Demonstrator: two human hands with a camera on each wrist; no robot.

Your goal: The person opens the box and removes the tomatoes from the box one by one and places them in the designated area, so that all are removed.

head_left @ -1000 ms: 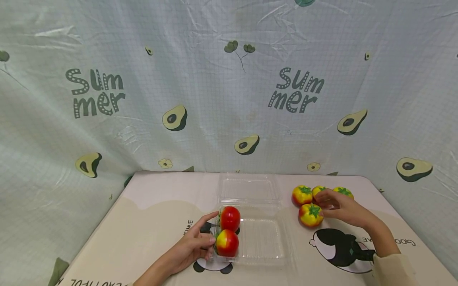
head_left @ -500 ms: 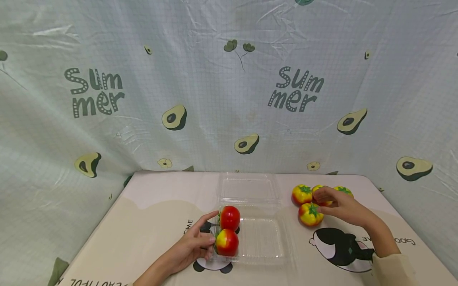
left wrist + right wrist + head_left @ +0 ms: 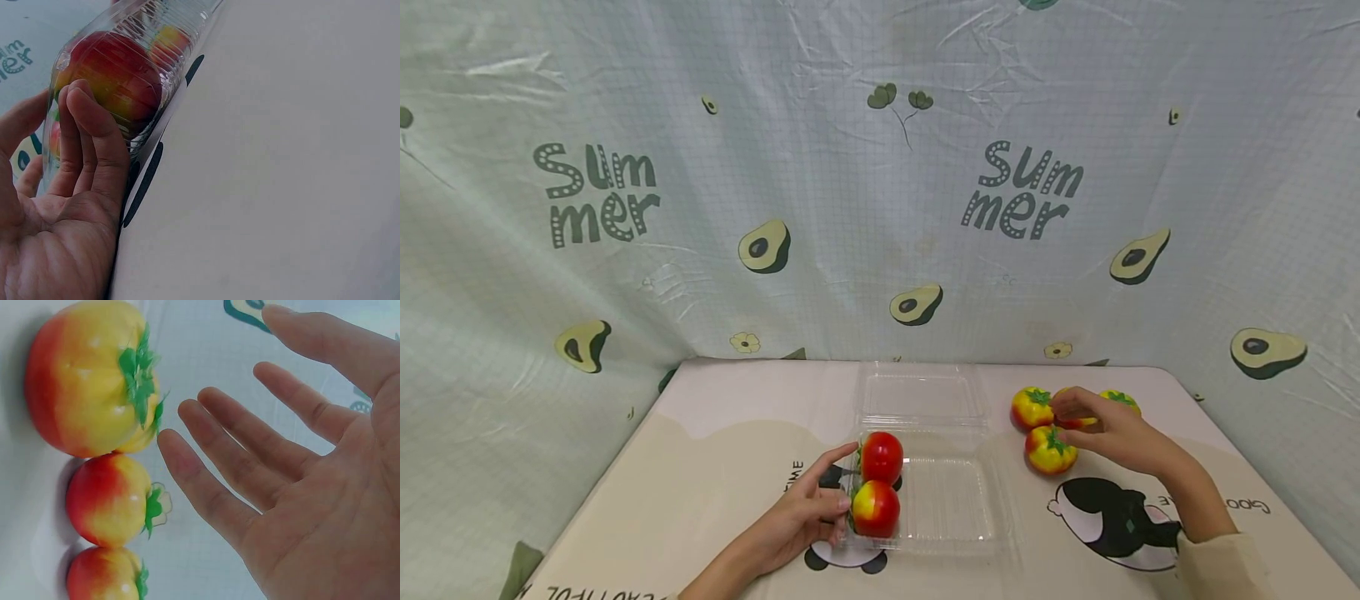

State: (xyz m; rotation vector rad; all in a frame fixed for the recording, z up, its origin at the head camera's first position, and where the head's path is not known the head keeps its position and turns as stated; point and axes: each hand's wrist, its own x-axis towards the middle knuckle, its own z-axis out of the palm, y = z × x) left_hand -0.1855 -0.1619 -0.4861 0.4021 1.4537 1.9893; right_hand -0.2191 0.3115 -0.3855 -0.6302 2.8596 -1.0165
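Observation:
A clear plastic clamshell box (image 3: 953, 500) lies with its lid (image 3: 921, 396) folded back. Along its left side sit two red-and-yellow tomatoes, a far one (image 3: 882, 457) and a near one (image 3: 876, 509). My left hand (image 3: 797, 517) grips the box's left wall, its fingers against the outer side in the left wrist view and its thumb by the near tomato. On the right, several yellow-red tomatoes with green leafy tops cluster on the table, one in front (image 3: 1051, 450). Over them hovers my right hand (image 3: 1108, 425), fingers apart and holding nothing in the right wrist view; it partly hides one tomato.
The table (image 3: 722, 467) has a printed cartoon cover. Behind it and at both sides hangs a pale curtain (image 3: 835, 167) with avocado prints. The box stands between my left hand and the loose tomatoes.
My right hand has shifted slightly to the left and away from me over the cluster. The left hand, the box and the tomatoes look the same.

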